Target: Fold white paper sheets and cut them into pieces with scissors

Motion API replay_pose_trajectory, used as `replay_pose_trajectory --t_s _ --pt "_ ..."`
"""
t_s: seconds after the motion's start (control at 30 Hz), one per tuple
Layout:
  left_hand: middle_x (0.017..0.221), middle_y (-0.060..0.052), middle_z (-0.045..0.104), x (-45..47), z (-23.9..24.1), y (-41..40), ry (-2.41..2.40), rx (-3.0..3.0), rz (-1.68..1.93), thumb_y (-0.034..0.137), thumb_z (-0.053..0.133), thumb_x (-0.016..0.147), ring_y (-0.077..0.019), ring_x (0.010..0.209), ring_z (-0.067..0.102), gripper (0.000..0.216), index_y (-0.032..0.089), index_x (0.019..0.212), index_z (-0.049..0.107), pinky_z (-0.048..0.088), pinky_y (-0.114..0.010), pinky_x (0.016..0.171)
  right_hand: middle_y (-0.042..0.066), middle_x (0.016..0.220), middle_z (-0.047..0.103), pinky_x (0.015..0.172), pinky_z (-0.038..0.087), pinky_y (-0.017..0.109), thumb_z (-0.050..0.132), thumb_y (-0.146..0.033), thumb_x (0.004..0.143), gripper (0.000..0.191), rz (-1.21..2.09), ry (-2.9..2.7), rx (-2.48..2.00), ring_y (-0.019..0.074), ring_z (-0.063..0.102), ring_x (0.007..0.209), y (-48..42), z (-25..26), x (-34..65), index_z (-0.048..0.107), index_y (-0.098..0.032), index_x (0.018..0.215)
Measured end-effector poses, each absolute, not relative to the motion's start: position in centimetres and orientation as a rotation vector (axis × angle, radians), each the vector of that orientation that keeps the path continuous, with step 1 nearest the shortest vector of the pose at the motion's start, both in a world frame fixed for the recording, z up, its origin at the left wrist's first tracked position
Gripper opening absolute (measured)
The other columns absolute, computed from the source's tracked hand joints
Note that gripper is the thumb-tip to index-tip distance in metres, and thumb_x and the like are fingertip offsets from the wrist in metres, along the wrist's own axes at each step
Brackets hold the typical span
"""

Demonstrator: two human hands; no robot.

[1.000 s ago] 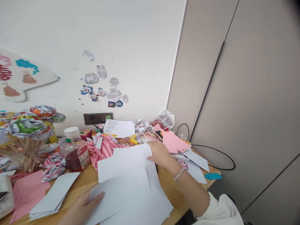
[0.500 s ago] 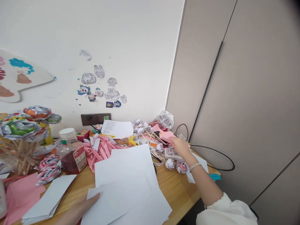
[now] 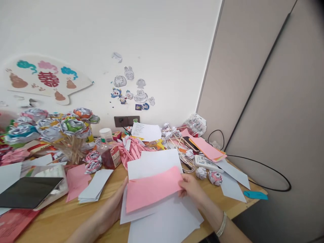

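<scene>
A pink paper sheet lies across a loose pile of white sheets on the wooden table. My right hand pinches the pink sheet's right edge, fingers closed on it. At the sheet's left edge my left hand rests with fingers against the pink and white paper; whether it grips is hidden. A stack of more pink sheets sits at the back right.
Paper flowers on sticks stand at the left beside a red-filled bottle. A tablet, folded white paper, pink strips, a bead string, a remote, crumpled paper balls and a black cable lie around.
My right hand reached to the pink stack at the back right, took one pink sheet and brought it onto the white pile in front. The view has swung left.
</scene>
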State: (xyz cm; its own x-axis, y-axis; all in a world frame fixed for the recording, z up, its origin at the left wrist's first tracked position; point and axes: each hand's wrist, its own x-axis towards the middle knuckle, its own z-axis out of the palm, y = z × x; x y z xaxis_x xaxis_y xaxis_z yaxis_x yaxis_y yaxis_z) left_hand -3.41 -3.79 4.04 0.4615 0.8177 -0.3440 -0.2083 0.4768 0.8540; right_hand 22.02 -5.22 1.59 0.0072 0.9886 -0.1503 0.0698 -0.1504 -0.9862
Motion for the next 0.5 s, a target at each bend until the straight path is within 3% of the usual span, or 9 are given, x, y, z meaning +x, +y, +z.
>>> replay_pose_trajectory --t_s 0.1,0.2,0.3,0.4,0.5 --pt "0.116 -0.011 0.062 -3.7 3.4 -3.7 0.811 0.808 0.671 0.044 0.057 0.074 -0.0249 0.108 0.055 0.05 0.016 0.115 0.054 0.044 -0.035 0.091 -0.006 0.041 0.052 0.038 0.038 0.019 0.035 -0.015 0.063 0.022 1.308 -1.297 -1.443 0.0133 0.054 0.039 -5.2 -1.1 20.7 0.052 -0.015 0.078" --pt "0.112 -0.013 0.064 -3.8 3.3 -3.8 0.858 0.854 0.648 0.035 0.067 0.067 -0.0276 0.102 0.059 0.058 0.015 0.119 0.05 0.047 -0.038 0.087 -0.002 0.052 0.058 0.042 0.041 0.022 0.034 -0.013 0.066 0.029 1.167 -1.457 -1.49 0.0152 0.059 0.045 -5.9 -1.4 20.5 0.054 -0.015 0.086" --pt "0.104 -0.012 0.068 -3.6 3.3 -3.8 0.92 0.861 0.68 0.037 0.068 0.065 -0.0298 0.098 0.061 0.064 0.017 0.122 0.046 0.05 -0.041 0.081 0.004 0.087 0.065 0.061 0.047 0.027 0.041 -0.015 0.071 0.033 0.64 -1.599 -1.64 0.0178 0.063 0.073 -5.8 0.6 23.3 0.056 -0.019 0.1" --pt "0.094 -0.012 0.071 -3.3 3.5 -3.9 0.947 0.85 0.686 0.039 0.068 0.064 -0.0316 0.092 0.063 0.067 0.015 0.122 0.047 0.051 -0.042 0.079 0.005 0.108 0.06 0.077 0.044 0.026 0.042 -0.019 0.077 0.036 0.099 -1.443 -2.017 0.0178 0.058 0.093 -3.9 4.0 29.6 0.051 -0.022 0.112" --pt "0.094 -0.011 0.071 -2.9 4.2 -4.4 0.961 0.864 0.688 0.039 0.068 0.063 -0.033 0.091 0.064 0.067 0.014 0.121 0.047 0.051 -0.044 0.08 0.02 0.114 0.054 0.084 0.039 0.036 0.045 -0.019 0.079 0.039 -0.047 -1.218 -2.226 0.0274 0.053 0.103 -1.3 6.7 37.1 0.048 -0.008 0.116"
